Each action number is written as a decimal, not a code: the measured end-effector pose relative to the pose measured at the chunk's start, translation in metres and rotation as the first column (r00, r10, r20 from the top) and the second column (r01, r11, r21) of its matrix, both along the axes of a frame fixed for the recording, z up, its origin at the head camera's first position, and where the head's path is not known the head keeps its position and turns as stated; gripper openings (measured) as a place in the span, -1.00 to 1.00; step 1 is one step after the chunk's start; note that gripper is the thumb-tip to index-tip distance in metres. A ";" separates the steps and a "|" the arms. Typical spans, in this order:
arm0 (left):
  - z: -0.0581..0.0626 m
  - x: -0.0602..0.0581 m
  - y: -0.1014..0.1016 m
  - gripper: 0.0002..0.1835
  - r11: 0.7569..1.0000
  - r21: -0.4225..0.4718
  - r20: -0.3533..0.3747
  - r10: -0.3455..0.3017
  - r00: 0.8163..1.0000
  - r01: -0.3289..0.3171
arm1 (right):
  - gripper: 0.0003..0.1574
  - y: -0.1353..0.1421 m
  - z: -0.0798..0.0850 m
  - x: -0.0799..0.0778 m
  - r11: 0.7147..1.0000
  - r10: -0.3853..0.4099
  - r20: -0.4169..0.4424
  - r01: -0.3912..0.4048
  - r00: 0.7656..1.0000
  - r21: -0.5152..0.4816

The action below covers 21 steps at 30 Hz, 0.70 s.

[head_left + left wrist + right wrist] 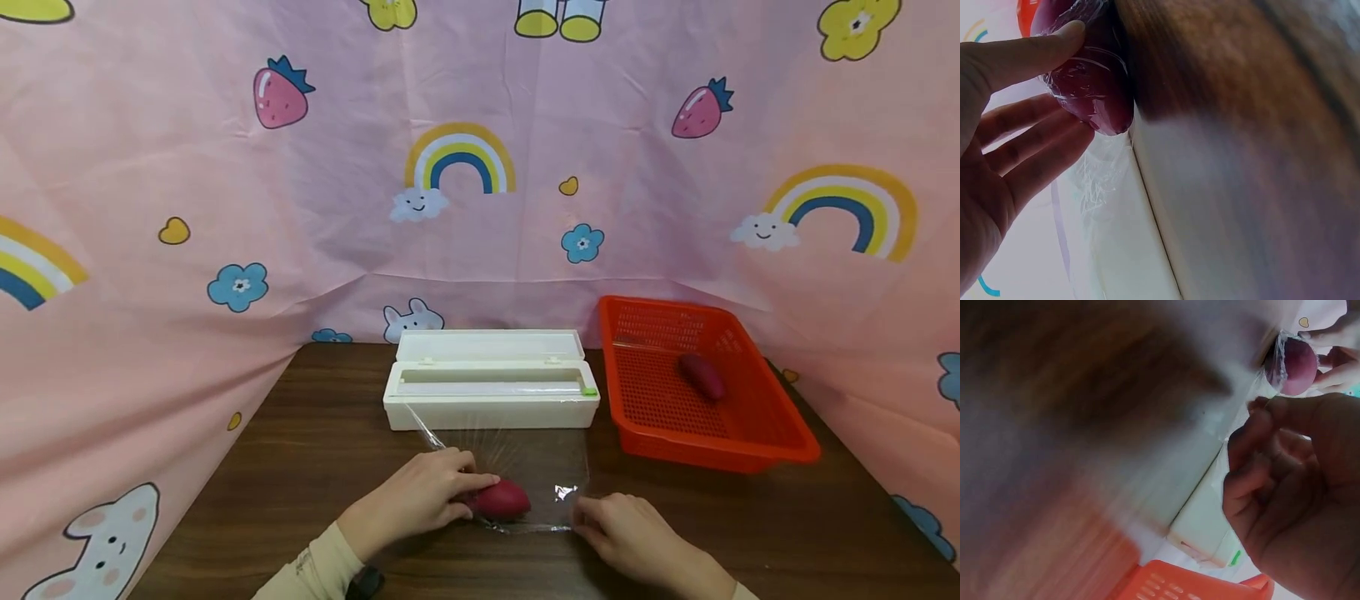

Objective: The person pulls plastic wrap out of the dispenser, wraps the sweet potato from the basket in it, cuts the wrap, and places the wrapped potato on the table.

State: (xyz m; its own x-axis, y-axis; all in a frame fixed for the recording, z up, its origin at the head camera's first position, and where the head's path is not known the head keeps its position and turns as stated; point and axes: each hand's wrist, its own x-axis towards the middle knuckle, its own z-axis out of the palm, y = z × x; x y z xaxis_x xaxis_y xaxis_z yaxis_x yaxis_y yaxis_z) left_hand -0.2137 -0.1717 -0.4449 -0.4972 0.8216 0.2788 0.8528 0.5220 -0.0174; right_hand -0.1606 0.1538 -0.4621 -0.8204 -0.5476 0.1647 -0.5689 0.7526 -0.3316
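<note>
A purple-red sweet potato lies on a sheet of clear plastic wrap on the table. My left hand grips its left end between thumb and fingers. In the left wrist view, film clings around the sweet potato. To the right, my right hand pinches the near right corner of the wrap; its other fingers are curled in the right wrist view. The sheet runs back to a white wrap dispenser box, whose lid stands raised with the roll visible inside.
An orange-red plastic basket stands at the right, beside the dispenser, with another purple sweet potato in it. Brown wood-grain table surrounds the work. A pink patterned cloth hangs behind and along both sides.
</note>
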 end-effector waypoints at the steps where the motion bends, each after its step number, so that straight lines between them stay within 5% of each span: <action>1: 0.000 0.000 0.000 -0.48 1.000 -0.004 0.003 0.001 1.000 -0.001 | -0.78 -0.001 0.000 0.001 1.000 -0.005 -0.002 0.005 1.000 -0.006; 6: 0.002 0.000 0.001 -0.48 1.000 -0.015 0.023 0.014 1.000 -0.014 | -0.75 -0.006 0.005 0.003 0.999 0.000 0.017 0.001 1.000 -0.049; 10: 0.002 0.001 0.001 -0.48 0.999 -0.019 0.031 0.028 0.999 -0.027 | -0.74 -0.012 0.010 0.003 0.995 0.028 -0.073 -0.035 0.997 -0.097; 16: 0.005 -0.001 0.003 -0.48 0.999 -0.031 0.042 0.045 0.998 -0.044 | -0.73 -0.027 0.015 0.001 0.968 0.082 -0.343 -0.157 0.936 -0.197; 21: 0.008 -0.002 0.006 -0.48 0.997 -0.048 0.083 0.069 0.994 -0.065 | -0.69 -0.046 0.016 -0.003 0.930 0.130 -0.400 -0.252 0.907 -0.267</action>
State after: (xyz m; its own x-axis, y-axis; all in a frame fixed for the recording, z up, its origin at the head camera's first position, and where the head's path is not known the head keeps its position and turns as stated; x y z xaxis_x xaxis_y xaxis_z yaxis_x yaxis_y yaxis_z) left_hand -0.2153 -0.1659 -0.4367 -0.5716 0.7964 0.1973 0.8154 0.5783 0.0282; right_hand -0.1639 0.1079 -0.4459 -0.5511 -0.5598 0.6188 -0.8172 0.5121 -0.2645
